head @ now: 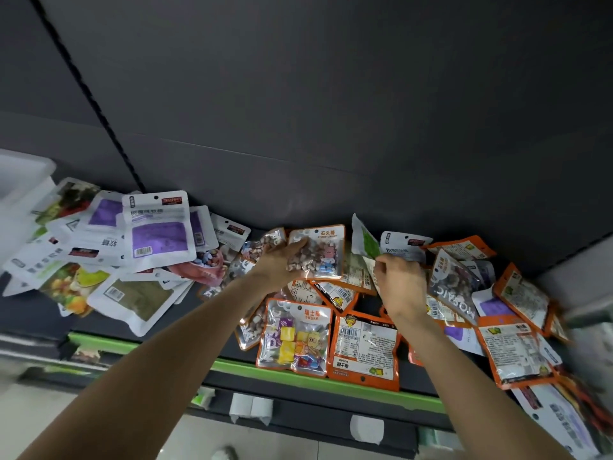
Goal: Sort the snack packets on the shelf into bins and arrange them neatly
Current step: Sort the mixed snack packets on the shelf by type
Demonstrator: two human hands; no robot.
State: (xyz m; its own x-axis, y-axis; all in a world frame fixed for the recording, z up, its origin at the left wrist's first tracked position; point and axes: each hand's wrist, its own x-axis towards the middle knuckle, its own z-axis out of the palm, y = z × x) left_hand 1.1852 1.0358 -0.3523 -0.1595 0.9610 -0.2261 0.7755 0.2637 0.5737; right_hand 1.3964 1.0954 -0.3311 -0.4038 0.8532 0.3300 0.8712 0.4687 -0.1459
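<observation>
The left hand (280, 260) curls its fingers (298, 244) round the left edge of a stone-candy packet (320, 254), which stands upright, long axis toward the shelf's back wall, near mid-shelf. The right hand (399, 280) pinches a green-and-white packet (365, 242), tilted, top leaning left. Orange-edged packets (365, 346) crowd the shelf's (298, 373) front green edge beneath both arms; purple-and-white pouches (157, 227) are heaped toward the left end beside a white bin (23, 180)

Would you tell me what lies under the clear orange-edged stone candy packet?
Under the stone candy packet, orange-edged packets poke out below; the left hand covers its left side.
</observation>
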